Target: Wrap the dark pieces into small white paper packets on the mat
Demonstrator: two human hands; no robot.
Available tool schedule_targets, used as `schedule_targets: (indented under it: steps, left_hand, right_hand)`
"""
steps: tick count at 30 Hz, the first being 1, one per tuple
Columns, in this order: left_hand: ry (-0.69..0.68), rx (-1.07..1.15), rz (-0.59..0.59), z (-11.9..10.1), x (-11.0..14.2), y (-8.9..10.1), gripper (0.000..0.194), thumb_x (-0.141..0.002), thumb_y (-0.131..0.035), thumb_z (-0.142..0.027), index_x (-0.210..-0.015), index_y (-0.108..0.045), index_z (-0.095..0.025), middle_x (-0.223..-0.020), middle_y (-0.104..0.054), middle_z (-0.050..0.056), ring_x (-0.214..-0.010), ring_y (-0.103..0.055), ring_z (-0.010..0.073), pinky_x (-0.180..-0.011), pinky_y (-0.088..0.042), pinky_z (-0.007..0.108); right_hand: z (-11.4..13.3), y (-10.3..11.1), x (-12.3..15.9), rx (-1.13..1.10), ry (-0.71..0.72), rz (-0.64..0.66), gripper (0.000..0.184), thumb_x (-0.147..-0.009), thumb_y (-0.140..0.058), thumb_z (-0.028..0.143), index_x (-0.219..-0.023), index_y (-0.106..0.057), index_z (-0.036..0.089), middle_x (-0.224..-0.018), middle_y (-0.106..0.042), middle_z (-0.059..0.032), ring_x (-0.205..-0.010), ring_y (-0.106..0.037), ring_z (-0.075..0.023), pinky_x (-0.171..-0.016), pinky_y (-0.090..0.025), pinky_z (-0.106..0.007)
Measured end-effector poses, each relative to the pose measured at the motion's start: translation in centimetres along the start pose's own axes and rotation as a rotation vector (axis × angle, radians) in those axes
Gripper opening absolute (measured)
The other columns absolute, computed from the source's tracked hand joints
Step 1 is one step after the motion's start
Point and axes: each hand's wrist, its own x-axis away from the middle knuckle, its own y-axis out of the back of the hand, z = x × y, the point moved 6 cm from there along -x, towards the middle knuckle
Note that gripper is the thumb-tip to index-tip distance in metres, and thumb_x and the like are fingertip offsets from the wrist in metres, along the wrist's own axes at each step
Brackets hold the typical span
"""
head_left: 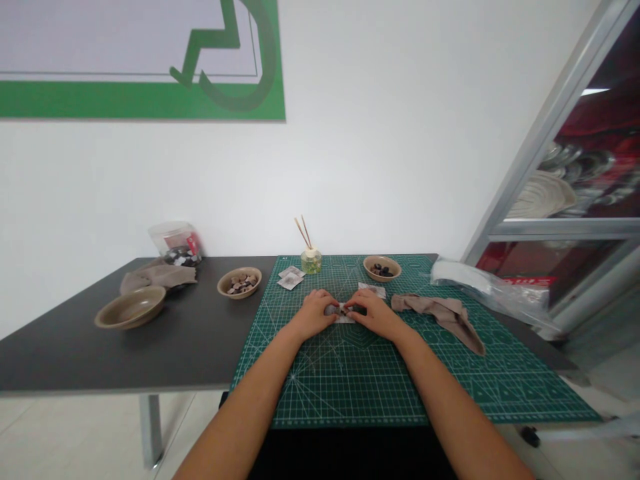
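My left hand (pixel 316 313) and my right hand (pixel 374 312) meet over the middle of the green cutting mat (pixel 340 393). Their fingers are closed in on a small pale printed square packet (pixel 346 319), one hand at each side. Something small and dark shows between the fingertips, too small to name. Just behind my right hand lies a similar printed square (pixel 373 290). Two more overlapping squares (pixel 291 279) rest at the mat's far left. A small tan bowl (pixel 383 269) with dark pieces stands at the back of the mat.
Left of the mat are a bowl of brownish pieces (pixel 239 283), a larger tan bowl (pixel 131 308), a brown cloth (pixel 159 275) and a clear jar (pixel 175 241). A reed diffuser (pixel 311 261) stands at the back. To the right lie another cloth (pixel 443 312) and a plastic bag (pixel 493 290).
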Motion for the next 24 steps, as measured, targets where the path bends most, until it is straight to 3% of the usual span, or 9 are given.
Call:
schedule_targets:
  steps: [15,21,24]
  left_hand:
    - [-0.002,-0.013,-0.003,-0.2,0.0,0.1,0.022,-0.073,-0.062,-0.019,-0.095,-0.064,-0.02,-0.1,-0.057,0.004,-0.098,-0.049,0.021,-0.09,-0.038,0.036]
    - [-0.003,-0.006,0.002,-0.1,0.0,0.1,0.022,-0.073,-0.063,-0.02,-0.094,-0.064,-0.02,-0.102,-0.057,0.004,-0.1,-0.049,0.0211,-0.09,-0.038,0.036]
    - [0.003,-0.009,0.003,-0.1,0.0,0.1,0.022,-0.073,-0.063,-0.02,-0.095,-0.064,-0.02,-0.101,-0.057,0.004,-0.1,-0.049,0.0211,-0.09,-0.038,0.036]
  right_hand:
    - [0.7,0.0,0.1,0.028,0.019,0.026,0.007,-0.075,-0.062,0.02,-0.082,-0.061,0.019,-0.084,-0.056,-0.0037,-0.086,-0.05,-0.0187,-0.081,-0.039,-0.034]
    - [-0.5,0.4,0.0,0.087,-0.093,-0.052,0.004,-0.073,-0.06,0.018,-0.076,-0.058,0.018,-0.081,-0.056,-0.0039,-0.086,-0.049,-0.0205,-0.081,-0.039,-0.037]
    - [0.0,0.3,0.2,0.039,-0.036,-0.004,0.005,-0.073,-0.062,0.018,-0.076,-0.058,0.019,-0.083,-0.056,-0.0033,-0.086,-0.049,-0.0198,-0.082,-0.039,-0.036]
